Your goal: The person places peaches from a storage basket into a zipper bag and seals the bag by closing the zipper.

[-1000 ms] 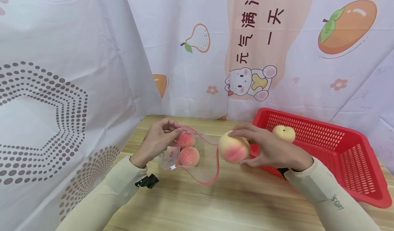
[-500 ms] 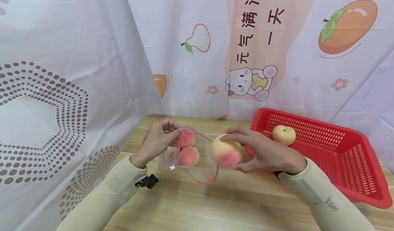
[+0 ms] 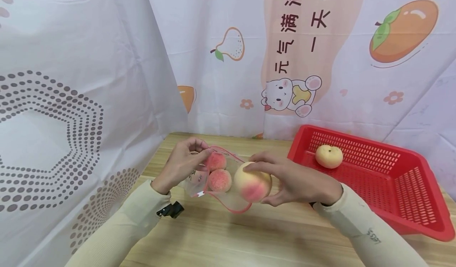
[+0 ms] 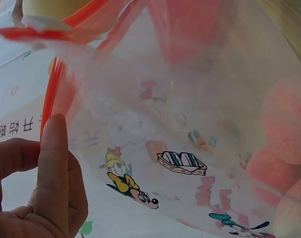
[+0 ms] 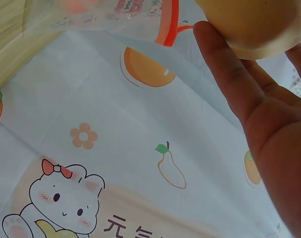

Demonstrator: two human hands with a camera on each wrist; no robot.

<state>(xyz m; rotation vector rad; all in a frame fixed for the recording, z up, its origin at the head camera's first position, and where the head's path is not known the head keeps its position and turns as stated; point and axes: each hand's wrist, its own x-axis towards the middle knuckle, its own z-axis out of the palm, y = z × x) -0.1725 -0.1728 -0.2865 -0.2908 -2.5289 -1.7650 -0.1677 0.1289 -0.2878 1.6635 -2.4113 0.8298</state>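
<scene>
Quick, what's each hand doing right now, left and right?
Left hand: closed, pinching the clear bag by its red edge.
Right hand: closed around a yellow-and-pink peach, near the bag's mouth.

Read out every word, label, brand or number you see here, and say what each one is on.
"元气满满": back curtain.
"一天开": same curtain, cut off at the head view's top edge; the left wrist view seems to end it "始啦!".
"Less": right sleeve.
Pink lettering on the clear bag: too blurred and overlapped to read.
No numbers or sure brand names are legible.
</scene>
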